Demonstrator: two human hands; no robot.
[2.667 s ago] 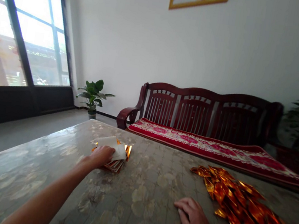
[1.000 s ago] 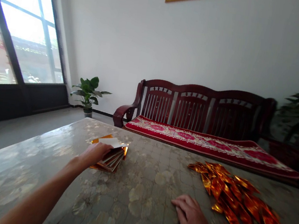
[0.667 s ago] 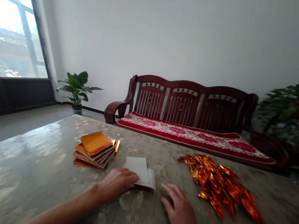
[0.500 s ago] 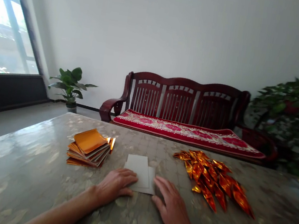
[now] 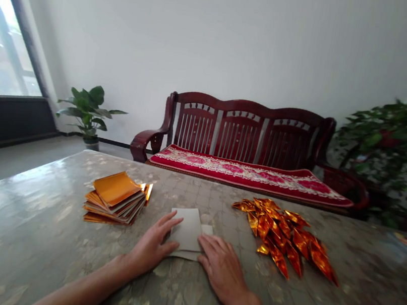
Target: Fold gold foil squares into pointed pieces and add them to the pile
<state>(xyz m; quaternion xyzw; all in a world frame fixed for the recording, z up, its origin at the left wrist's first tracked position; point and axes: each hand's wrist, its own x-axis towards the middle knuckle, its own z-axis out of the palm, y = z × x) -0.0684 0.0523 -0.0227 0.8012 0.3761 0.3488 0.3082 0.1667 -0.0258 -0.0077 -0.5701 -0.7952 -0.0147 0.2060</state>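
Observation:
A pale grey-white folded paper lies on the table in front of me, its upper layer slightly askew over the lower one. My left hand is at the paper's left edge, fingers spread, with the index finger and thumb reaching onto it. Along the right edge rests my right hand, its fingers stretched out flat and touching the paper. On the left is a stack of gold foil papers, the top one gold side up. To the right sits a heap of folded gold-orange foil ingots with pointed ends.
The table has a glossy, patterned covering. Beyond it stands a dark red wooden bench with a red floral cushion. A potted plant is at the back left, and leafy plants are at the right.
My left hand has lifted and spread its fingers at the paper's left edge. My right hand has moved left onto the paper, and the upper layer has turned slightly. The view has shifted a little.

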